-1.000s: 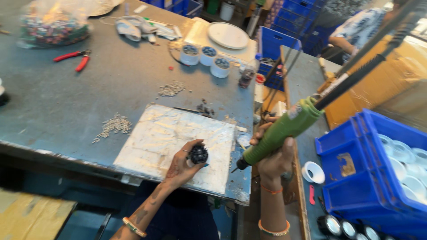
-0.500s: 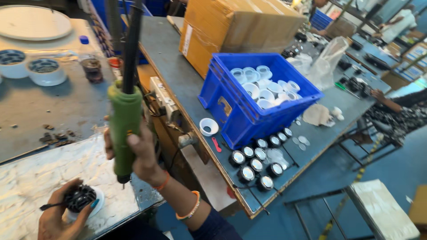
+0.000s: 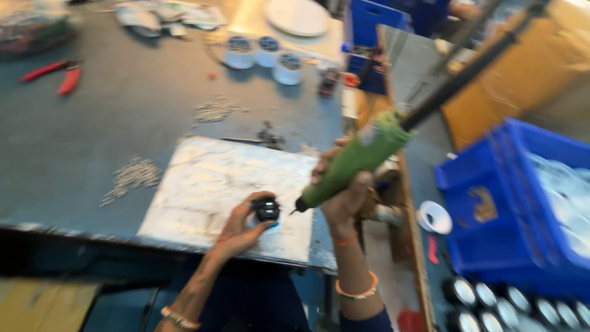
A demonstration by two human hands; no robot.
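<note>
My left hand (image 3: 236,229) pinches a small black round part (image 3: 267,210) that rests on a white base, on the worn silver work plate (image 3: 209,184) near the bench's front edge. My right hand (image 3: 341,190) grips a green powered screwdriver (image 3: 359,158), tilted with its tip pointing down-left, just right of the black part and not touching it. A dark cable or rod (image 3: 467,67) runs from the tool's top up to the right. The picture is motion-blurred.
Piles of small screws (image 3: 132,175) lie left of the plate and another pile (image 3: 215,109) behind it. Red pliers (image 3: 52,72), white round housings (image 3: 264,52) and a white disc (image 3: 298,15) sit farther back. A blue crate (image 3: 516,203) and finished round parts (image 3: 510,304) are at right.
The view swung right toward the crates and back to the bench. Both hands keep their grip; the screwdriver now tilts with its tip beside the black part.
</note>
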